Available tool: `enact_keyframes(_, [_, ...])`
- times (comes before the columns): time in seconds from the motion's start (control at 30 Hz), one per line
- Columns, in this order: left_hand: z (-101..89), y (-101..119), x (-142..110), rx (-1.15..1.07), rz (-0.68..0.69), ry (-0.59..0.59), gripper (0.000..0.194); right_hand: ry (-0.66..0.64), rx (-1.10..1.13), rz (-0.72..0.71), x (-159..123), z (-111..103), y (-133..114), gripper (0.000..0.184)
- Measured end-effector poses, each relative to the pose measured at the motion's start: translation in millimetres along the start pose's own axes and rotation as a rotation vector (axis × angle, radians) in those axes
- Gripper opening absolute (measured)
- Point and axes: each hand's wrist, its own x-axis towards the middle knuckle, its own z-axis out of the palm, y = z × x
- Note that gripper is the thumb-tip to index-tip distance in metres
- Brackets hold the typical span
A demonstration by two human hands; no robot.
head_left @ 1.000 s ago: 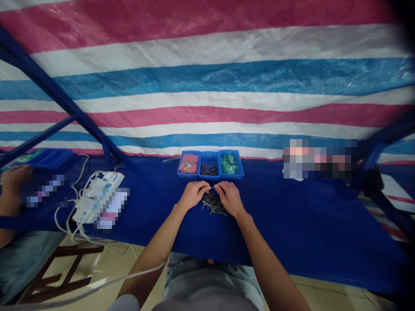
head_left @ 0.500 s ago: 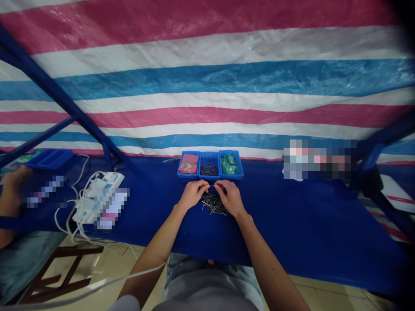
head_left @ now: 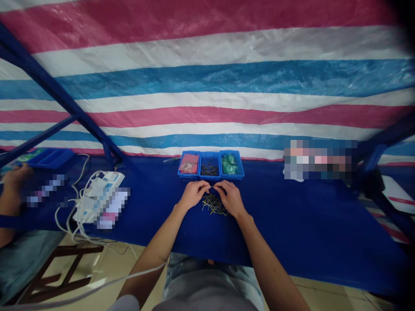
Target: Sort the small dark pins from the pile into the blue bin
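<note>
My left hand (head_left: 195, 193) and my right hand (head_left: 228, 195) face each other above the blue table, fingertips pinched. A thin metal rod (head_left: 212, 186) runs level between them, one end in each pinch; it is too small for me to make out its exact kind. Just below, a loose pile of thin brass-coloured and dark metal rods (head_left: 214, 204) lies on the table, partly behind my right hand. Beyond my fingers, a blue middle bin (head_left: 209, 176) holds more small dark metal pieces.
A left bin (head_left: 189, 176) holds pink material and a small clear bag; a right bin (head_left: 232, 176) holds green packets. White power strips (head_left: 105, 185) with tangled cables lie to the left. At far left is another person's hand (head_left: 17, 176). Blue frame bars (head_left: 55, 84) slant at both sides.
Both hands stay in place with the thin rod between their fingertips. The view shifts very slightly; the pile and bins stay as they were.
</note>
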Motion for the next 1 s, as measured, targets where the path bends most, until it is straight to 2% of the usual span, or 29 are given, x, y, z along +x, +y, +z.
enact_keyframes(0.43, [-1.0,2.9,-0.3,0.010,-0.027,-0.027,0.031,-0.033,-0.042,0.001,1.2,-3.0,-4.8,0.023])
enact_keyframes(1.0, [-0.3,3.9,-1.2,0.036,0.007,-0.040,0.027,-0.066,-0.092,0.010,0.1,-0.3,-4.6,0.034])
